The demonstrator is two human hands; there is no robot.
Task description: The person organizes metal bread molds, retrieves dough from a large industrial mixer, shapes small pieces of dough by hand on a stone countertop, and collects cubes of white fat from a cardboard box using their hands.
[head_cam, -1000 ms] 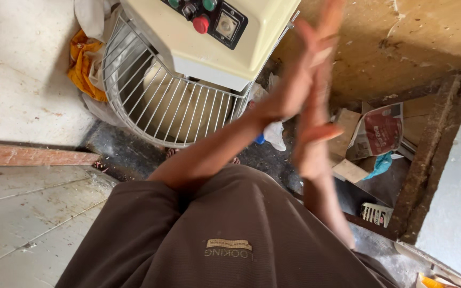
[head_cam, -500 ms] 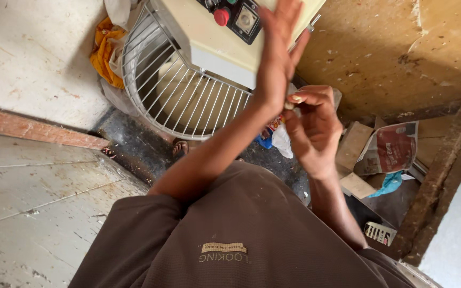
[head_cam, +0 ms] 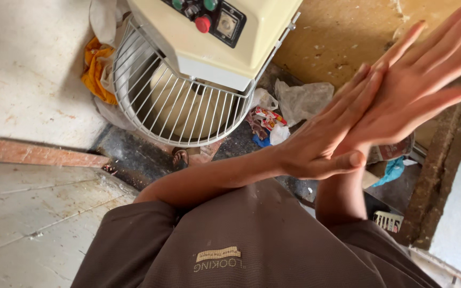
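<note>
My left hand point(head_cam: 324, 144) and my right hand point(head_cam: 420, 88) are pressed palm against palm in front of my chest, fingers stretched out flat and pointing to the upper right. Neither hand holds anything. The left forearm crosses in from the left over my brown shirt point(head_cam: 241, 240); the right forearm rises straight from below. Behind and to the left of the hands stands a cream dough mixer point(head_cam: 236, 48) with a white wire guard point(head_cam: 177, 109) over its bowl and a red button point(head_cam: 203, 23) on its panel.
An orange cloth point(head_cam: 96, 69) hangs beside the mixer. Crumpled plastic bags point(head_cam: 305, 98) and coloured wrappers point(head_cam: 265, 120) litter the dark floor under it. A sandalled foot point(head_cam: 180, 158) shows below the guard. Pale tiled surface point(head_cam: 28, 213) at left, stained brown wall point(head_cam: 337, 32) behind.
My right hand's fingers were curled against the left palm half a second ago; now both hands lie flat together and sit further right in view. The view has shifted slightly.
</note>
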